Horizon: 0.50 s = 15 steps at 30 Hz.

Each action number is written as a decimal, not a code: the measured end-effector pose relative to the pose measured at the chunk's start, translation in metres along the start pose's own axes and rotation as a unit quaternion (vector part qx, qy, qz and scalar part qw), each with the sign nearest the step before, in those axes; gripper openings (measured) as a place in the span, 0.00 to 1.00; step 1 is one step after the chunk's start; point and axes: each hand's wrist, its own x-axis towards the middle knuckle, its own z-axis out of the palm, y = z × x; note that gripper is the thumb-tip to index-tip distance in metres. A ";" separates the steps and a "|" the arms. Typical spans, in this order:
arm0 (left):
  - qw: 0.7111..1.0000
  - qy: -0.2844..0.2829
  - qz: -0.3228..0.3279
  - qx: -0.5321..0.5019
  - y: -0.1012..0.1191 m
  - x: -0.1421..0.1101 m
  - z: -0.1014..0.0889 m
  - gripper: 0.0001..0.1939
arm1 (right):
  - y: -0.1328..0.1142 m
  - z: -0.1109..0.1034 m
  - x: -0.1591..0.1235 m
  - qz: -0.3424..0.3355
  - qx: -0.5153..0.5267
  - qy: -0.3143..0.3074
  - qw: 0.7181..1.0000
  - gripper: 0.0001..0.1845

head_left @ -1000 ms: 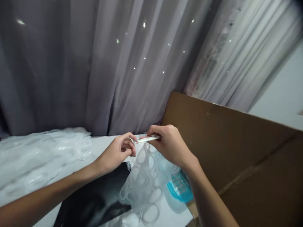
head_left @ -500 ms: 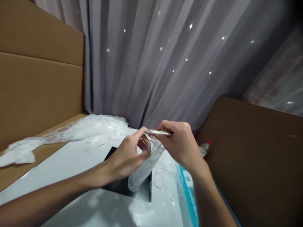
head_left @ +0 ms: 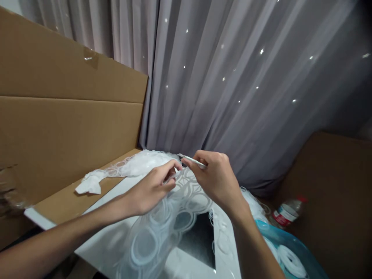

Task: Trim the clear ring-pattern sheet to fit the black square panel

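My left hand [head_left: 158, 186] is closed, pinching the edge of a sheer white lace fabric [head_left: 187, 193] with a pattern of rings. The fabric hangs from the fingers and spreads toward the bottom of the view. My right hand [head_left: 216, 174] is closed around a slim, pale, pointed tool [head_left: 194, 161], whose exact kind I cannot make out. Its tip points left, just above the left fingertips. Beneath the fabric, a dark flat panel [head_left: 200, 240] lies on the white table [head_left: 107, 236].
More lace [head_left: 148, 162] is heaped at the back left, with a white scrap [head_left: 90, 183] at its end. Cardboard walls [head_left: 66, 131] stand left and right. A red-capped bottle [head_left: 287, 213] and a blue-edged bag [head_left: 305, 248] holding white rolls are on the right. A grey curtain [head_left: 203, 97] hangs behind.
The view has swung left, bringing the bottle and bag further into sight. The lace is now spread open below my hands, and the tool tip has come away from my left fingers.
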 end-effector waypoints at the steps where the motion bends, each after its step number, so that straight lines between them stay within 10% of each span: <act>1: 0.999 0.001 0.009 0.037 -0.005 -0.001 -0.007 0.09 | -0.001 -0.001 -0.002 -0.001 -0.005 -0.005 1.000 0.19; 10: 0.990 -0.114 -0.004 0.086 -0.061 0.003 -0.026 0.08 | 0.003 -0.020 -0.027 0.067 -0.039 -0.096 0.992 0.24; 15: 0.991 -0.066 0.030 0.108 -0.085 0.019 -0.008 0.10 | 0.002 -0.033 -0.036 0.072 -0.080 -0.099 0.989 0.32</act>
